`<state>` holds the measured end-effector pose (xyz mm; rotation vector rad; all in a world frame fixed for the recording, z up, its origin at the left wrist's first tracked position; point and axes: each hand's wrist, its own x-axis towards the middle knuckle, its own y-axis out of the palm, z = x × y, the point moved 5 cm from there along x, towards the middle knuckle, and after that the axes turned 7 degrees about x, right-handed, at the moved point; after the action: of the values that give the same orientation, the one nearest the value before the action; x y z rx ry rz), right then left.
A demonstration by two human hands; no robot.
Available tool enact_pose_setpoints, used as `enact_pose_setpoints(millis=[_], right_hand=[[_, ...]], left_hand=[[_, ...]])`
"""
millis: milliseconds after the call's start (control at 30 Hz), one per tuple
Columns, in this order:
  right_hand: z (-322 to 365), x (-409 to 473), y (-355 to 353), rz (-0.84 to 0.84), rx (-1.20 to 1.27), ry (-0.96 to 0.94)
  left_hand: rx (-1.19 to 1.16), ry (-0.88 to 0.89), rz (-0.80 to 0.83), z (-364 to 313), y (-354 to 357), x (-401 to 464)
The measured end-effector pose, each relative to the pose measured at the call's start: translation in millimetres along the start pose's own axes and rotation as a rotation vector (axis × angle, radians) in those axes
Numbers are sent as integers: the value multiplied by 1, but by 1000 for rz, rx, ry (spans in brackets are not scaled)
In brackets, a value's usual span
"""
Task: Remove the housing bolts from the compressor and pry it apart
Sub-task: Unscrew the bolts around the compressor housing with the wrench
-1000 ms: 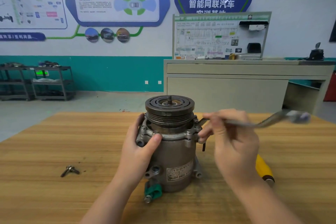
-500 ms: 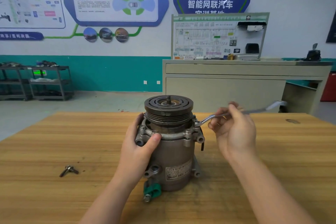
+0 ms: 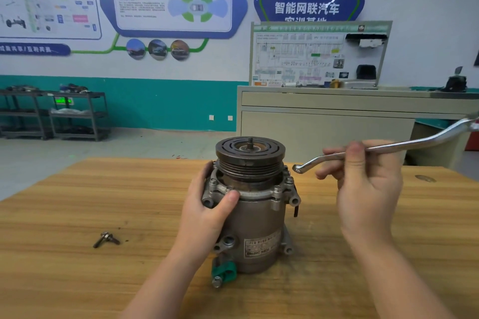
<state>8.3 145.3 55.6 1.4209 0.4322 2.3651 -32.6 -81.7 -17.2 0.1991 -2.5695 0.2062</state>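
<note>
While my left hand (image 3: 207, 212) wraps the upper left side of the compressor (image 3: 255, 212), thumb pressed across the front of the flange ring and fingers curled round behind it, I can see the unit standing upright near the middle of the wooden table (image 3: 77, 215), pulley face up with its short shaft stub pointing at the ceiling. My right hand (image 3: 368, 189) is raised just to the right of the compressor and pinches the shank of a long offset ring wrench (image 3: 388, 148) between thumb and curled fingers, so both hands are closed on something. I see the wrench running from its small ring end, which hangs in the air just beside the top right flange without touching it, up and away to the right edge of my view, where its far end blurs. Bolt heads (image 3: 276, 190) sit in the lugs around the flange, at least on the front and right side; I cannot tell how many remain at the back. A green clip (image 3: 224, 270) is fitted on the port at the bottom front of the housing, and a printed label faces me low on the body. Off to my left, well apart from the compressor, loose bolts (image 3: 106, 239) lie on the tabletop; I cannot count them for certain. Beyond the table stand a grey cabinet (image 3: 324, 124) with a wiring display board on top and dark metal shelving (image 3: 51, 114) against the teal and white wall.
</note>
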Motion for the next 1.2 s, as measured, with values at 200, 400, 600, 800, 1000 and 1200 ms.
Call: enact_pose_setpoints(millis=[200, 400, 600, 800, 1000, 1200], right_hand=[[9, -19, 15, 300, -197, -257], [12, -45, 32, 551, -451, -599], [-13, -28, 5, -42, 83, -46], [-68, 0, -1, -279, 564, 885], [-41, 8, -12, -253, 398, 431], [-6, -11, 5, 76, 12, -15]], left_hand=[[-2, 9, -9, -2, 0, 0], [-18, -9, 10, 1, 1, 0], [-20, -15, -2, 1, 0, -1], [-15, -2, -6, -2, 1, -2], [-21, -11, 2, -1, 1, -1], [-28, -11, -6, -2, 1, -1]])
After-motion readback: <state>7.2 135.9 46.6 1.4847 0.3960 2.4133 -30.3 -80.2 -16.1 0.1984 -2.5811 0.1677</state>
